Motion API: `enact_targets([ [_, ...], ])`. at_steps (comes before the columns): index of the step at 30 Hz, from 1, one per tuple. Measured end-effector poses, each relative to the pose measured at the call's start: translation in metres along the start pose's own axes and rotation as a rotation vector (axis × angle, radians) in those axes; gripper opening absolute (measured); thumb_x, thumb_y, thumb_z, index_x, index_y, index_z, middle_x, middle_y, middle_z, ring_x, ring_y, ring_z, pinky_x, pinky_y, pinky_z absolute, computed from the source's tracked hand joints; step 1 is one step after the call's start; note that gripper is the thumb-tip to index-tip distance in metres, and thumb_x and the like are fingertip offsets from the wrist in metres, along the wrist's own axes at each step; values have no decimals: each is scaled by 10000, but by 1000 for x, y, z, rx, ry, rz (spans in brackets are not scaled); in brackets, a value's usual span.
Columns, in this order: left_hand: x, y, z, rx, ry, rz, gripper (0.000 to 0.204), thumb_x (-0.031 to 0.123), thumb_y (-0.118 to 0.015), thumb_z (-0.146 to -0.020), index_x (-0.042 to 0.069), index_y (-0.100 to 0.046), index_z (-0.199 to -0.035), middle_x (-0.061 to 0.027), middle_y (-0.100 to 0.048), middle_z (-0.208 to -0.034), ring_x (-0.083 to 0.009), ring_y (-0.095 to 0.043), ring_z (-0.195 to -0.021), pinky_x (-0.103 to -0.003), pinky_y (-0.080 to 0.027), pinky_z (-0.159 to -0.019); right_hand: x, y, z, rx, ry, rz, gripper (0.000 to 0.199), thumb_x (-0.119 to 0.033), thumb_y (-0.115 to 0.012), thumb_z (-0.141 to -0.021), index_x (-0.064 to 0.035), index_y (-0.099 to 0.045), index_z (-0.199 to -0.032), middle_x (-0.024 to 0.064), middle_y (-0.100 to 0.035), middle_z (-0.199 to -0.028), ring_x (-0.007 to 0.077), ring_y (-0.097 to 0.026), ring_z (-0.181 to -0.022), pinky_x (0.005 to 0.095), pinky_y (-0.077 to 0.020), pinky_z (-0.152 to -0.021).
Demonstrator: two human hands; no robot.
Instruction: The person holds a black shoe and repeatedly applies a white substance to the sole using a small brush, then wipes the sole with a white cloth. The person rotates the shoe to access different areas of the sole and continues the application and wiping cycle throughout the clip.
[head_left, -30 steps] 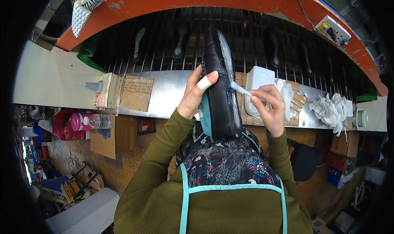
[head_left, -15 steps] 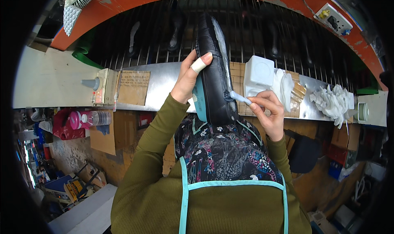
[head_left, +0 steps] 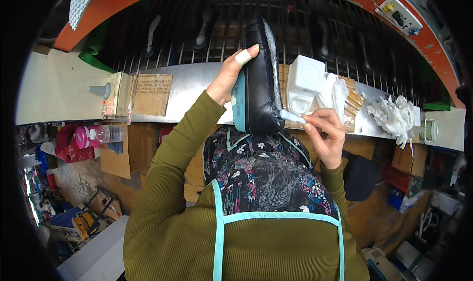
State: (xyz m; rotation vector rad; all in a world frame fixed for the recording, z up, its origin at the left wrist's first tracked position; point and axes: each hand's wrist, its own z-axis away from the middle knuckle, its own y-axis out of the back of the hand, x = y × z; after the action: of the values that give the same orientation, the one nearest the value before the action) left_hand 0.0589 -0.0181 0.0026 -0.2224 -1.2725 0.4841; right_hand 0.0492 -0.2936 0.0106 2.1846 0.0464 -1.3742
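My left hand (head_left: 230,73), its thumb wrapped in pale tape, grips the side of a black leather shoe upper (head_left: 258,91) stretched over a teal shoe last (head_left: 239,103). The shoe is held on its side, its underside facing right with a greyish-white coated strip along it. Between the thumb and fingers of my right hand (head_left: 325,133) is a short pale-blue stick-like applicator (head_left: 292,117). Its tip touches the shoe's edge close to the near end; whether it has bristles I cannot tell.
Right of the shoe, a white plastic container (head_left: 306,76) and white cloths (head_left: 335,97) rest on cardboard. Crumpled white cloth (head_left: 394,117) lies farther right on the metal ledge (head_left: 189,91). Beyond runs a rack of metal rods (head_left: 290,24) holding several dark shoe-shaped pieces.
The applicator's tip has slid along the shoe's edge toward its near end. The shoe stands a little more upright in my left hand, and the whole view has shifted slightly.
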Motion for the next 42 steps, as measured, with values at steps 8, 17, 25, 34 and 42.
enact_targets([
  [8,-10,-9,-6,-107,218,211,486,465,-646,-862,39,-641,-1097,-103,-690,-974,-148,-681,-810,-290,-572,-744,-3,10,-2,16,77,88,180,-79,-753,-755,-71,-748,-935,31,-617,-871,112,-537,-652,273,-350,-730],
  [17,-31,-14,-10,-195,386,358,527,502,-580,-896,34,-623,-1134,-129,-677,-1023,-182,-686,-834,-324,-585,-763,-14,21,-18,-30,166,108,189,-44,-743,-762,-59,-745,-950,41,-611,-866,112,-569,-695,261,-405,-693],
  [25,-37,-25,6,-450,521,487,560,554,-449,-948,85,-575,-1228,-125,-674,-1036,-218,-680,-907,-342,-591,-743,-14,26,-42,-127,301,92,170,-28,-727,-781,-32,-739,-950,63,-595,-880,137,-587,-736,246,-483,-636],
  [34,-76,-11,25,-762,882,718,758,613,-439,-912,-26,-444,-1321,-381,-538,-1086,-423,-662,-762,-459,-591,-608,-22,18,-72,-256,348,-96,168,-47,-744,-773,-48,-745,-940,48,-608,-872,145,-585,-774,263,-479,-654],
  [42,-104,-29,42,-858,1017,595,788,628,-437,-907,-33,-421,-1334,-373,-530,-1112,-413,-660,-768,-447,-589,-606,-23,12,-105,-491,457,-146,167,-97,-749,-778,-30,-737,-930,66,-603,-879,162,-575,-789,282,-451,-657],
])
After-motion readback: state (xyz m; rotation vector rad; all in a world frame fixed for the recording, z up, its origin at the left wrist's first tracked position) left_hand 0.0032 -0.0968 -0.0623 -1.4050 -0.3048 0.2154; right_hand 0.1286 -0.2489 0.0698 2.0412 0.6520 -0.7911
